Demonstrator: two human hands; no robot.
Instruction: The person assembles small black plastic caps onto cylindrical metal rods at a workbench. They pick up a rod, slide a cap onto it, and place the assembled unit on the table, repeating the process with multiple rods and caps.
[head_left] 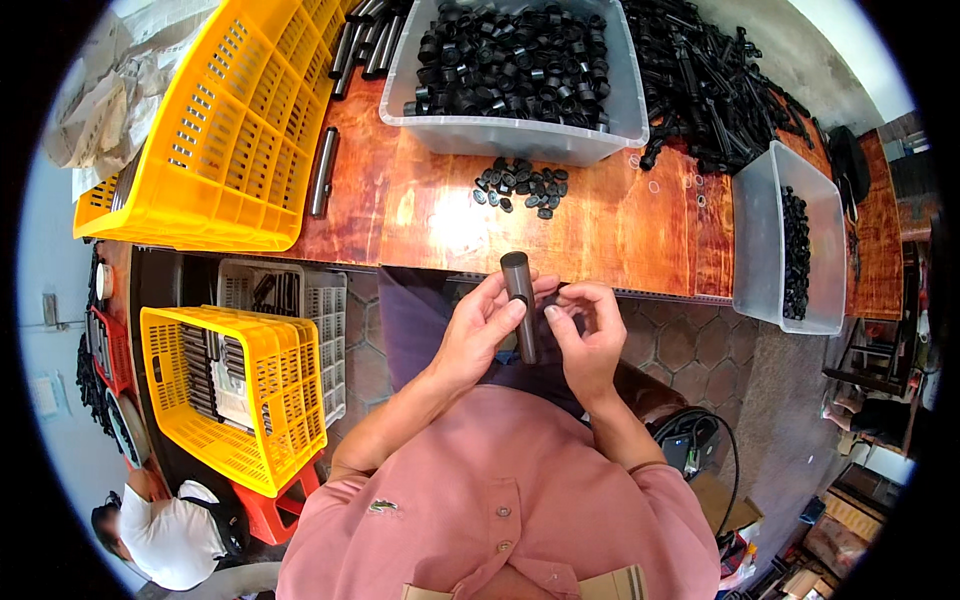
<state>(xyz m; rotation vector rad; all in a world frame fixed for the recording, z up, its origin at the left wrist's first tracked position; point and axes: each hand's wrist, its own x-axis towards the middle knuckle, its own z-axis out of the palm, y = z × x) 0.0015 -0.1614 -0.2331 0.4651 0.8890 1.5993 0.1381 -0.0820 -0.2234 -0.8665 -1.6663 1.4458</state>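
In front of my chest, my left hand (pixel 468 332) is closed round a dark grey tube (pixel 516 278), its thumb pressed along the side. The tube stands nearly upright, slightly tilted, and its upper end looks closed by a black round piece. Close to the tube's right side is my right hand (pixel 588 335), fingers curled and thumb near the index finger; whatever they may pinch is too small to make out. On the wooden table (pixel 420 200) beyond lies a loose pile of small black caps (pixel 520 185). Behind the pile, a translucent bin (pixel 520 138) holds many black caps.
A large yellow crate (pixel 250 130) leans at the left beside a lone tube (pixel 324 172). Another yellow crate (pixel 290 400) with tubes sits lower left on a red stool (pixel 275 512). Black parts (pixel 700 90) and a second bin (pixel 760 235) are right. A person (pixel 180 540) is lower left.
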